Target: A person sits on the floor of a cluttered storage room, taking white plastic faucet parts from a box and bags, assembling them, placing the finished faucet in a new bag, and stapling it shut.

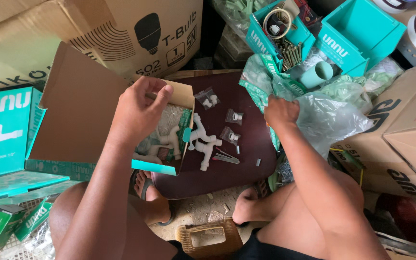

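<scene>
Your left hand (138, 113) hovers over the open cardboard box (80, 108), fingers curled and pinched together; whether they grip anything you cannot tell from this angle. Your right hand (281, 111) is closed on the crumpled clear plastic bag (331, 118) at the far right edge of the dark red surface (246, 159). Progress, judged: several white plastic taps (202, 139) lie loose on the surface just beside the box, with three small clear packets (231, 126) of fittings; more taps sit inside the box, so sorting looks partway. Hidden: the box floor under your left hand, and the bag's contents. The small metal piece (226, 157) near the taps is too small to identify.
</scene>
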